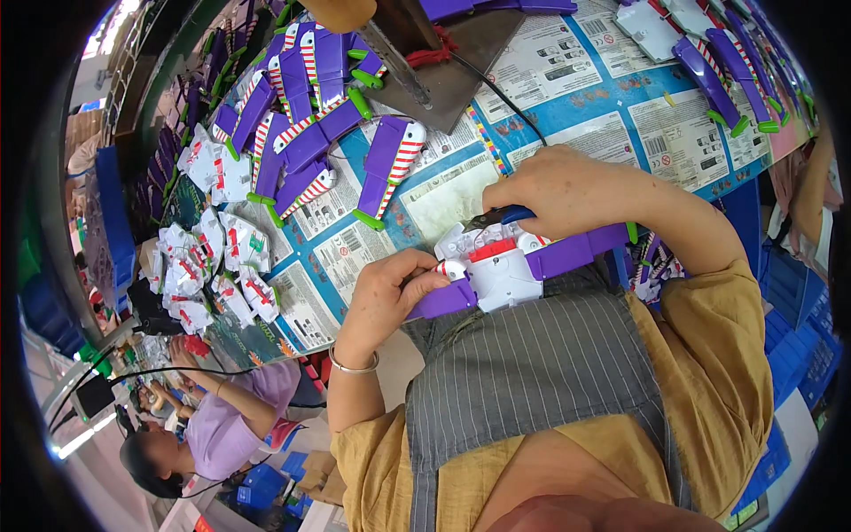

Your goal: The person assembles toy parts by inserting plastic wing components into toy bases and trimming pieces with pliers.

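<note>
A white plastic toy pack (507,282) with a red strip across it lies at the table's near edge, against my apron. Purple wings extend from both its sides. My left hand (386,288) is closed on the left purple wing (446,300), thumb on top near the striped end. My right hand (563,191) is wrapped round a dark-blue-handled tool that looks like pliers (507,215), its metal end over the far side of the pack. The tool's tip and the right fingertips are partly hidden. The right wing (576,252) passes below my right wrist.
Purple wings (306,133) with striped edges and green tips are heaped at the far left. White packs with red parts (199,266) lie nearer. A metal stand (443,97) rises at the back with a black cable. More winged packs (731,71) lie far right. Another person (235,408) works at left.
</note>
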The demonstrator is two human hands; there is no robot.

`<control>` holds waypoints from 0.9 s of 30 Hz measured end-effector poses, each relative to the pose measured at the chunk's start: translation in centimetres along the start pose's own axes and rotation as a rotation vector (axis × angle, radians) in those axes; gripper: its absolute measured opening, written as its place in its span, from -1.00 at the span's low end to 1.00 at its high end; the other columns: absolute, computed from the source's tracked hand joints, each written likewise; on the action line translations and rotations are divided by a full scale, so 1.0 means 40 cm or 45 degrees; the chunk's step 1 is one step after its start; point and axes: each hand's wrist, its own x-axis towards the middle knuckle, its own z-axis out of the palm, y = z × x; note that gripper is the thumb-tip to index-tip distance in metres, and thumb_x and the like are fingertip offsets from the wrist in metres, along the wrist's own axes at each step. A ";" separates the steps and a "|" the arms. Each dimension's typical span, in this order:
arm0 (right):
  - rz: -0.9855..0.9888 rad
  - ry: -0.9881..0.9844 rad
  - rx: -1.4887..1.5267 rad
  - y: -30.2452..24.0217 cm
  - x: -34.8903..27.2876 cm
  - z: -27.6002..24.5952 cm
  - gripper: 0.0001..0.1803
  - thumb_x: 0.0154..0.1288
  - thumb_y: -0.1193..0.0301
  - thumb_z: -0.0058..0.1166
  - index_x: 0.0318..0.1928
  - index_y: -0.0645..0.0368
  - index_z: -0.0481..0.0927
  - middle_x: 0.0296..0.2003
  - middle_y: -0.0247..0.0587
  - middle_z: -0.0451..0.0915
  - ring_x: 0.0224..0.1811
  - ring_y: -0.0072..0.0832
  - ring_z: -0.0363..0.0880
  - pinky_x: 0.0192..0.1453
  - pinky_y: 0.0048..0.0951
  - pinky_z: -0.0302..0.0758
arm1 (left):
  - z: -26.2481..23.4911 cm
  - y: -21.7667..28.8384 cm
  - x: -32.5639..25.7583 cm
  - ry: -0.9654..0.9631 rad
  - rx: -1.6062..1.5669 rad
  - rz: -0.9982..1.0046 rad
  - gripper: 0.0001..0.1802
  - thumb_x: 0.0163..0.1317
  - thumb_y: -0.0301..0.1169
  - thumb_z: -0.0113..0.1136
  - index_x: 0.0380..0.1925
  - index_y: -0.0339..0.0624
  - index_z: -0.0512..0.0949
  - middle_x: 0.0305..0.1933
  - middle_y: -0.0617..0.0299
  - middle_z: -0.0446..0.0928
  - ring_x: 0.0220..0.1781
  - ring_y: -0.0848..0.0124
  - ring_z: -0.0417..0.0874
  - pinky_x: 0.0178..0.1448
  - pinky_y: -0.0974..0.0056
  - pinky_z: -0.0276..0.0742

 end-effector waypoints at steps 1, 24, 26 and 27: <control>0.023 -0.022 0.001 -0.001 0.001 -0.002 -0.66 -0.01 0.40 0.11 -0.14 0.01 0.49 -0.44 -0.11 0.57 -0.31 -0.10 0.56 -0.26 -0.12 0.43 | 0.001 0.007 0.001 0.024 0.077 -0.020 -0.77 0.03 -0.31 0.31 -0.39 -0.23 0.56 -0.49 0.12 0.55 -0.47 0.27 0.59 -0.38 0.31 0.46; 0.052 0.480 -0.158 -0.079 -0.065 -0.053 -0.69 0.02 0.38 0.13 -0.17 0.11 0.46 -0.41 -0.10 0.58 -0.31 -0.16 0.60 -0.26 -0.15 0.47 | 0.161 0.022 0.054 0.313 -1.878 -0.022 -0.52 0.36 -0.20 -0.08 0.18 -0.21 0.23 0.16 0.15 0.36 0.21 0.28 0.39 0.27 0.13 0.30; 0.086 0.239 -0.519 -0.064 -0.064 -0.078 -0.69 -0.05 0.45 0.11 -0.20 0.14 0.47 -0.46 -0.08 0.57 -0.34 -0.21 0.60 -0.32 -0.18 0.45 | 0.169 0.013 0.075 0.327 -1.851 -0.150 -0.55 0.34 -0.25 -0.03 0.16 -0.22 0.25 0.13 0.17 0.38 0.19 0.30 0.41 0.24 0.16 0.35; 0.079 0.270 -0.664 -0.074 -0.059 -0.090 -0.73 -0.10 0.47 0.10 -0.28 0.17 0.48 -0.49 -0.13 0.54 -0.37 -0.26 0.59 -0.36 -0.24 0.41 | 0.176 0.005 0.078 0.377 -1.827 -0.087 -0.56 0.33 -0.27 0.00 0.14 -0.22 0.28 0.11 0.18 0.40 0.16 0.31 0.44 0.21 0.18 0.38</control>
